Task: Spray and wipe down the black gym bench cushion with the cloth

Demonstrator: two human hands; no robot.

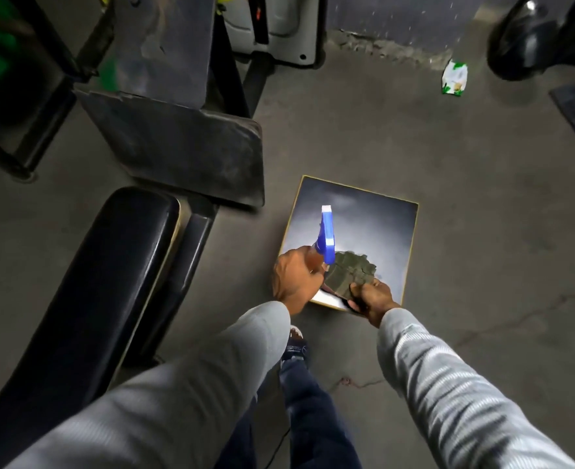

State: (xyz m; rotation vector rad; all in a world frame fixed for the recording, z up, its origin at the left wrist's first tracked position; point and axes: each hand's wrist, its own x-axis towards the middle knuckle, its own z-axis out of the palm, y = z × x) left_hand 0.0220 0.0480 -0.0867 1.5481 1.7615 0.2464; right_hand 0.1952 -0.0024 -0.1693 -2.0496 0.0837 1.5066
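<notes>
1. The person is standing on a grey concrete floor [448, 198], looking down at both arms, which are reaching forward in pale grey sleeves [448, 384].
2. The left hand [294, 282] is wrapping closed around the neck of a spray bottle [326, 238], whose blue trigger head with a white nozzle tip is pointing away from the person.
3. The right hand [372, 297] is closing its fingers on a crumpled, dull green cloth [350, 274], gripping it at its near edge.
4. Both hands are sitting close together, the cloth lying just beside the bottle and over the near part of a dark square board [374, 225] with a thin yellow edge, which is resting on the floor.
5. Whether the bottle's base is touching the board is hidden by the left hand.
6. The black bench cushion [86, 282] is lying to the left of the hands, well apart from them, running diagonally from the lower left toward the middle, its padded surface shining.
7. Dark metal machine parts [184, 147] are standing beyond the cushion's far end.
8. A crumpled green and white wrapper [454, 77] is lying on the floor at the upper right.
9. A shoe [294, 346] and a dark blue trouser leg are showing between the arms.
</notes>
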